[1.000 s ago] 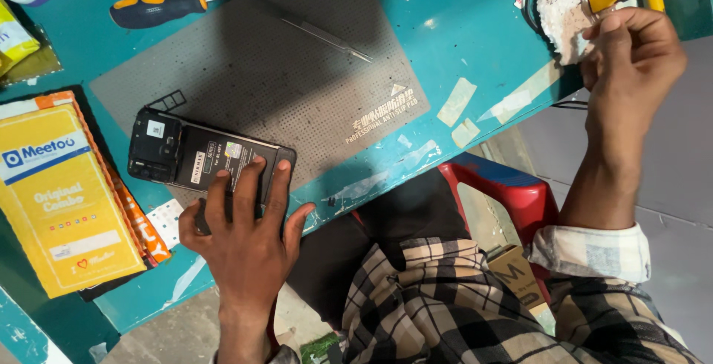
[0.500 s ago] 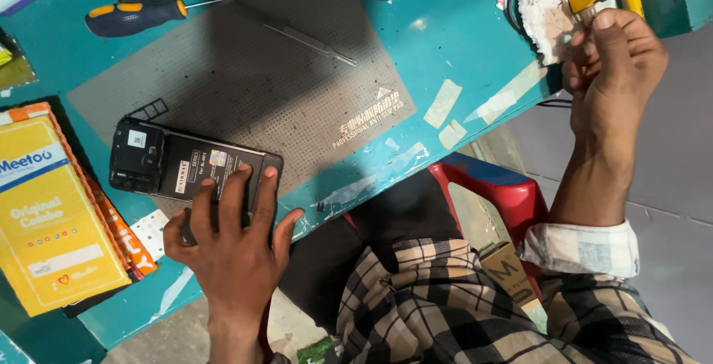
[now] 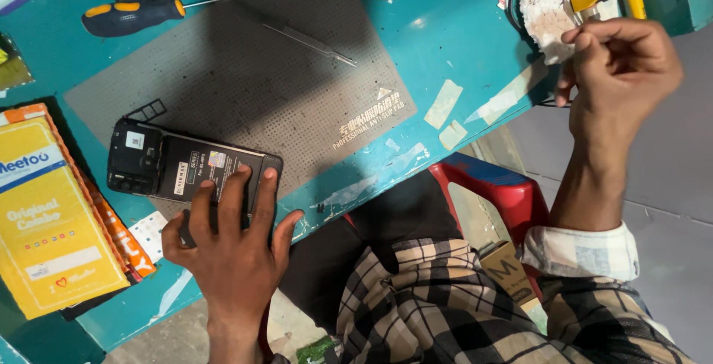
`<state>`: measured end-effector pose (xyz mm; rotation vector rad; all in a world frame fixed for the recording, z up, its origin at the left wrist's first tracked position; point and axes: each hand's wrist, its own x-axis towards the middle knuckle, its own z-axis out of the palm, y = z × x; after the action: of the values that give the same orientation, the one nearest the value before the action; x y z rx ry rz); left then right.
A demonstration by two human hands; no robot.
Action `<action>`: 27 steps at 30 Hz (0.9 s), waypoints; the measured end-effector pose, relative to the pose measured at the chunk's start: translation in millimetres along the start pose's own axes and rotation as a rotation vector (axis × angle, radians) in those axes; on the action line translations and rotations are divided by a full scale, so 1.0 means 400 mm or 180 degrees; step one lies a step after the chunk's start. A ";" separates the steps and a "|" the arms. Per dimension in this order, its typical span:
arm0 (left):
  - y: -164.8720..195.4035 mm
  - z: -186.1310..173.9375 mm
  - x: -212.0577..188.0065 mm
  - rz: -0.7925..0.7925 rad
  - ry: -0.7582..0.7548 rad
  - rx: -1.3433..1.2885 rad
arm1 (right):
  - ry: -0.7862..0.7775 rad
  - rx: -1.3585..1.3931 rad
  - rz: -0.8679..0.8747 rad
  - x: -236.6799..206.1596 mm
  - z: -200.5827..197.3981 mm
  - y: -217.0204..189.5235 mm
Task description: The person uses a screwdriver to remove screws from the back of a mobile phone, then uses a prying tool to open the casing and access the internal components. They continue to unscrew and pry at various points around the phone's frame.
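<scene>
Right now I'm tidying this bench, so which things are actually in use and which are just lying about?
In use:
- opened phone under the left hand
- grey mat
- white pad at the right hand

Lying about:
- screwdriver
- tweezers
- yellow box

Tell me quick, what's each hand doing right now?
Left hand: open, fingers spread flat on the opened phone.
Right hand: fingers pinched together by the white pad; what they hold cannot be told.
</scene>
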<state>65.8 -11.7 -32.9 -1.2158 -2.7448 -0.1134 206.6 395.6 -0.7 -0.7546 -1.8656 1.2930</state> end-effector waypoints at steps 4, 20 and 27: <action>0.000 0.000 0.001 -0.0004 -0.0004 -0.0003 | -0.0276 -0.0221 -0.0430 -0.032 -0.010 -0.002; 0.000 0.004 -0.003 -0.0002 -0.0001 0.0000 | -0.0597 0.2123 0.0417 -0.124 -0.035 0.062; -0.001 0.004 -0.005 -0.0010 -0.0034 0.0013 | -0.0755 0.2248 0.0506 -0.129 -0.023 0.056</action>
<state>66.7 -13.3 -34.9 -1.2148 -2.7548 -0.1020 244.4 366.6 -32.1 -0.3800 -1.3684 2.0508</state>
